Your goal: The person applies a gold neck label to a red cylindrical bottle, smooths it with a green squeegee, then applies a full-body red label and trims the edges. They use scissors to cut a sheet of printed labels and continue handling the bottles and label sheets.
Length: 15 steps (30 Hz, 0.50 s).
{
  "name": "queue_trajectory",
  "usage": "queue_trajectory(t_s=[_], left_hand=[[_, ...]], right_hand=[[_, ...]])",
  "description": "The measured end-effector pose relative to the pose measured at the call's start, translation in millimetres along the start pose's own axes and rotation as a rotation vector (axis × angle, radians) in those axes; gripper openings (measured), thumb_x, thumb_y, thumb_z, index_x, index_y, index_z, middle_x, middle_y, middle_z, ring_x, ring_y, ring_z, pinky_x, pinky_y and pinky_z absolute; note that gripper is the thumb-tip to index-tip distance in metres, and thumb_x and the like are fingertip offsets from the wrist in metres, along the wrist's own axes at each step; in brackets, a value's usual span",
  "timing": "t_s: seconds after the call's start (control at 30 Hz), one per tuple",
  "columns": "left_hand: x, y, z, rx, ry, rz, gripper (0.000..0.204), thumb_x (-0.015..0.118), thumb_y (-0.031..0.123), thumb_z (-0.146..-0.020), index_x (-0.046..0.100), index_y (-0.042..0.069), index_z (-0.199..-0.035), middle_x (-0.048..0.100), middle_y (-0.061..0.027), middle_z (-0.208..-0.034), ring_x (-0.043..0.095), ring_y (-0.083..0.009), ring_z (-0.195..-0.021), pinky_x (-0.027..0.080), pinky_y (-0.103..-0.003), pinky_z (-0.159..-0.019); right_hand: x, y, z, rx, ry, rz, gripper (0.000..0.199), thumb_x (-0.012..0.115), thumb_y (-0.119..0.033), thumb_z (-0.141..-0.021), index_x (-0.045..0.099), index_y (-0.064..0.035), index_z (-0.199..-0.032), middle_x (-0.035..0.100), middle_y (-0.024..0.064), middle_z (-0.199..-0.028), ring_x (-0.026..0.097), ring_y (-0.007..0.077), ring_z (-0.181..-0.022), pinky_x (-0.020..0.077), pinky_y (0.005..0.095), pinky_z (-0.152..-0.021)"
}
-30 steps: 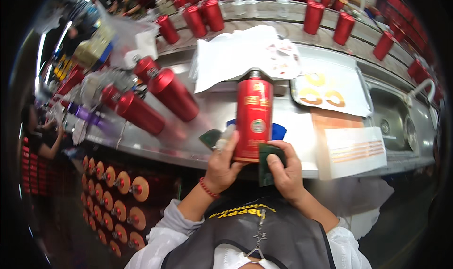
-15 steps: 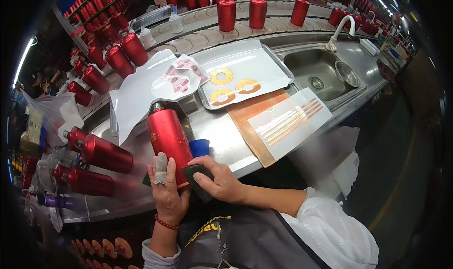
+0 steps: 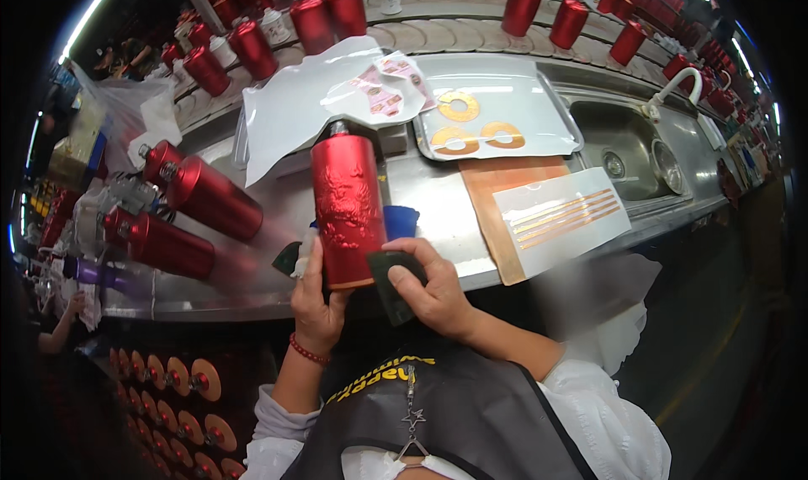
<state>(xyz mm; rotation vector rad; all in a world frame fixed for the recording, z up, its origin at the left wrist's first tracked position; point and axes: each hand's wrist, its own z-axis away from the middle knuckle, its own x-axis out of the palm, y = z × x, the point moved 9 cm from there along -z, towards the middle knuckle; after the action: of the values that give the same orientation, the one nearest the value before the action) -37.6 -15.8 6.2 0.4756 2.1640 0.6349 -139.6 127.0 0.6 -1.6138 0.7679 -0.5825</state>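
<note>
Red embossed bottle [image 3: 347, 210] stands upright at the near edge of the steel worktop [image 3: 438, 210], gripped low from its nine o'clock side by the left hand [image 3: 316, 299]. The right hand [image 3: 429, 286] presses a dark green pad [image 3: 394, 285] against its base at four o'clock. Only the bottom is held, so a hard rub could tip the tall bottle or slide it off the edge. At ten o'clock, other red bottles [image 3: 181, 215] lie on their sides, close enough to be knocked. At one o'clock a tray [image 3: 505, 114] holds gold rings [image 3: 459, 105]; at three o'clock lies a sheet with gold stripes [image 3: 560, 215].
</note>
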Motion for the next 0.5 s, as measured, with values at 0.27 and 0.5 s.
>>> queue_trajectory(t_s=[0.27,0.5], left_hand=[[-1.3,18.6,-15.6,0.085,-0.025,-0.035,0.076,0.076,0.026,-0.083,0.042,-0.004,-0.144,0.048,-0.0278,-0.141,0.045,-0.0453,-0.132,0.034,-0.055,-0.110],[-5.3,36.1,-25.8,0.169,-0.011,-0.203,0.080,0.078,0.034,-0.080,0.044,-0.005,-0.142,0.049,-0.0269,-0.141,0.046,-0.0425,-0.134,0.035,-0.048,-0.112]], right_hand=[[-0.3,-1.4,1.4,-0.005,0.030,-0.007,0.026,0.058,-0.008,-0.093,0.058,-0.0015,-0.119,0.068,0.0085,-0.091,0.063,0.0126,-0.081,0.0516,0.0282,-0.073],[-1.7,-1.1,0.2,-0.031,0.030,-0.011,0.026,0.058,-0.008,-0.094,0.058,-0.0017,-0.119,0.068,0.0079,-0.089,0.063,0.0126,-0.080,0.0516,0.0278,-0.074]])
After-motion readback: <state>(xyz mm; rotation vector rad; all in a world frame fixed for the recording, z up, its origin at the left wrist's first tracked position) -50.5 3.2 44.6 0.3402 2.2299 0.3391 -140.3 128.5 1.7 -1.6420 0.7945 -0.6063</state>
